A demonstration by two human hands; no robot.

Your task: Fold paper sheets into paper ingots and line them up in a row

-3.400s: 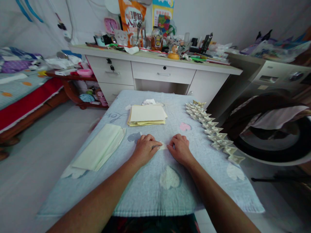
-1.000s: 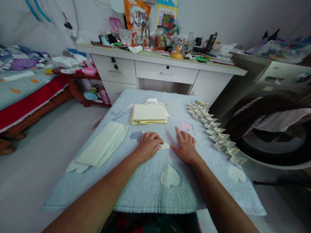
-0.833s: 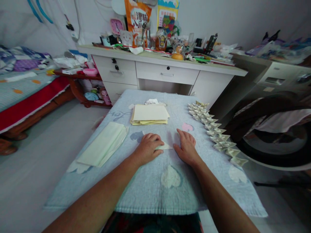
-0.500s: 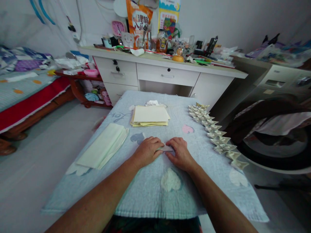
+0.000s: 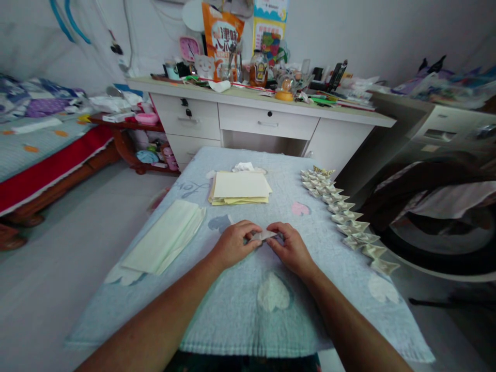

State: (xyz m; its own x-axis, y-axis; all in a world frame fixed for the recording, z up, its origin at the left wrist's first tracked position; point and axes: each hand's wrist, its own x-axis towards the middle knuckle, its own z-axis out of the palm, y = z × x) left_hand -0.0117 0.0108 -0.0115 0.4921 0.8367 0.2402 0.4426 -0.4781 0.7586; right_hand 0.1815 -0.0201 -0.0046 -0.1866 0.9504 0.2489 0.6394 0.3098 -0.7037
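Observation:
Between my hands is a small folded piece of paper (image 5: 264, 235), pale and pointed at its ends. My left hand (image 5: 237, 242) pinches its left end between thumb and fingers. The right end is gripped by my right hand (image 5: 290, 247) in the same way. Beyond my hands lies a stack of cream and yellow paper sheets (image 5: 241, 186). Larger pale green folded sheets (image 5: 165, 237) rest on the left of the table. A row of folded paper boats (image 5: 346, 217) runs along the right edge, nested close together.
A light blue cloth with heart patterns covers the table (image 5: 217, 320). Crumpled white tissue (image 5: 243, 166) sits behind the stack. Farther back stands a cluttered white desk (image 5: 194, 116). A washing machine (image 5: 445, 129) is at the right, a bed (image 5: 46, 139) at the left.
Both hands have shifted from pressing the folded paper near the cloth to pinching it by its two ends, and more of it shows now. The view has tilted slightly.

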